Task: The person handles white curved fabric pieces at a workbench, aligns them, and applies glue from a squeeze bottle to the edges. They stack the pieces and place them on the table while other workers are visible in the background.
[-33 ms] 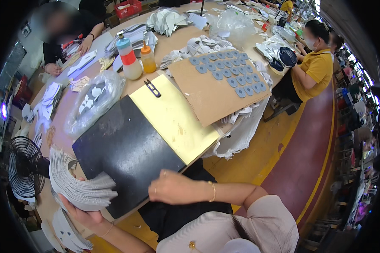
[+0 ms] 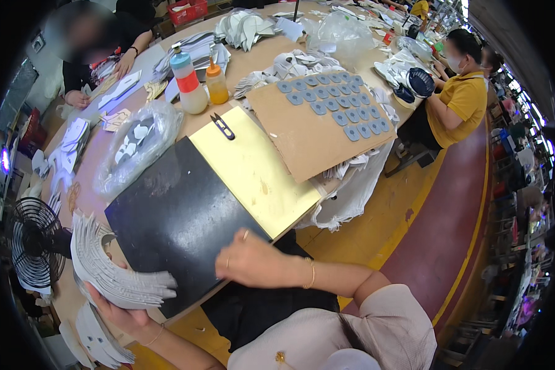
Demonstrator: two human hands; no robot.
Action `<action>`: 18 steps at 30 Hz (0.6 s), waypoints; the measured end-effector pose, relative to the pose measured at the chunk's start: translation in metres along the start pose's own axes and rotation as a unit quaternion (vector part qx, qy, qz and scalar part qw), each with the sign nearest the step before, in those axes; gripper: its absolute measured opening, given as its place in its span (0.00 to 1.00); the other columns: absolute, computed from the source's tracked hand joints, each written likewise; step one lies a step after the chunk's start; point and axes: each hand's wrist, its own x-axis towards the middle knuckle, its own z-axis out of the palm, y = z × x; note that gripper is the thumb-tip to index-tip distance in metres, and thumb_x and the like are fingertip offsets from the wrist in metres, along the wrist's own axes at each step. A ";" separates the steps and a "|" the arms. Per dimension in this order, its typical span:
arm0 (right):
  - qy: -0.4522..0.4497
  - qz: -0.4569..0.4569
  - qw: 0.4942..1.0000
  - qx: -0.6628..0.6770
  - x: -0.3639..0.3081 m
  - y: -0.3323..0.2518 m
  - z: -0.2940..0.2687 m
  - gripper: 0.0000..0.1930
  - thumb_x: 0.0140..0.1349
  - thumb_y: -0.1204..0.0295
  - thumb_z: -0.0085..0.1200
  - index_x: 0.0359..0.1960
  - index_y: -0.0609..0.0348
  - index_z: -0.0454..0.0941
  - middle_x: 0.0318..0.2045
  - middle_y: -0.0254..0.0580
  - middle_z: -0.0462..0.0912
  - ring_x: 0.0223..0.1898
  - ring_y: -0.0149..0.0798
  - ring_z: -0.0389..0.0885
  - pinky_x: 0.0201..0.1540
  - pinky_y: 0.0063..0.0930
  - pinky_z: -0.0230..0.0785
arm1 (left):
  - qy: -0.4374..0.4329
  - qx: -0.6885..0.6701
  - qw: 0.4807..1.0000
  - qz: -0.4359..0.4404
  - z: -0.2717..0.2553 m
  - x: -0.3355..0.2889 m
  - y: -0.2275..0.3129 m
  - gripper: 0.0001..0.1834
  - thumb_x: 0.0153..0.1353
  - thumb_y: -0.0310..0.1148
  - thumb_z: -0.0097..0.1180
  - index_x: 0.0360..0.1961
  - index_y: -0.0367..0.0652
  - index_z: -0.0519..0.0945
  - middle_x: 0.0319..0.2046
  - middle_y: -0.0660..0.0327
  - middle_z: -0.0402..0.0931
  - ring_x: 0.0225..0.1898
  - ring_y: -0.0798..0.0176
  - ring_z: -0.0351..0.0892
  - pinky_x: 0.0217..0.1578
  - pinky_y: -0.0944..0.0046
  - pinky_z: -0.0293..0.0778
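My left hand (image 2: pixel 122 313) is wrapped round a thick fanned stack of curved white fabric-like pieces (image 2: pixel 114 274), held upright over the near left corner of a black mat (image 2: pixel 182 216). My right hand (image 2: pixel 248 262) hovers at the mat's near edge, apart from the stack. Its fingers are curled together; whatever lies in them, if anything, is hidden. Beside the mat lies a yellow sheet (image 2: pixel 259 179) with dark thread snips (image 2: pixel 223 127) at its far end. A cardboard panel (image 2: pixel 283 139) bearing rows of small blue-grey pieces (image 2: pixel 333 103) rests to the right.
Past the mat stand a pump bottle (image 2: pixel 190 86) and an orange-capped glue bottle (image 2: pixel 216 83). A plastic bag of pieces (image 2: pixel 135 145) lies left of them. At far left is a black fan (image 2: pixel 37 243). More curved pieces (image 2: pixel 98 339) sit below my left hand. Co-workers sit around the table.
My right hand has risen slightly. The loose ends of the stack in my left hand have shifted a little to the right.
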 end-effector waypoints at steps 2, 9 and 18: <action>0.107 0.018 0.988 -0.111 0.014 0.021 -0.017 0.05 0.59 0.67 0.60 0.29 0.51 0.79 0.26 0.31 0.78 0.31 0.35 0.77 0.45 0.35 0.63 | 0.011 0.041 0.999 0.009 0.032 -0.010 0.002 0.29 0.72 0.49 0.43 0.64 0.38 0.67 0.53 0.45 0.76 0.29 0.54 0.85 0.20 0.64 0.83; 0.211 0.154 0.948 -0.181 0.036 0.057 -0.062 0.16 0.54 0.70 0.65 0.45 0.56 0.81 0.57 0.45 0.71 0.60 0.51 0.67 0.62 0.44 0.60 | -0.309 0.135 0.922 -0.191 0.063 -0.004 -0.024 0.37 0.61 0.48 0.58 0.61 0.30 0.66 0.46 0.41 0.77 0.29 0.57 0.83 0.23 0.62 0.83; 0.144 0.151 0.978 0.016 0.028 0.031 -0.054 0.14 0.57 0.74 0.63 0.46 0.57 0.82 0.58 0.47 0.73 0.60 0.50 0.70 0.61 0.40 0.65 | -0.439 0.657 0.547 -0.276 0.073 0.059 -0.046 0.40 0.57 0.63 0.55 0.55 0.36 0.76 0.47 0.44 0.80 0.50 0.50 0.79 0.48 0.57 0.73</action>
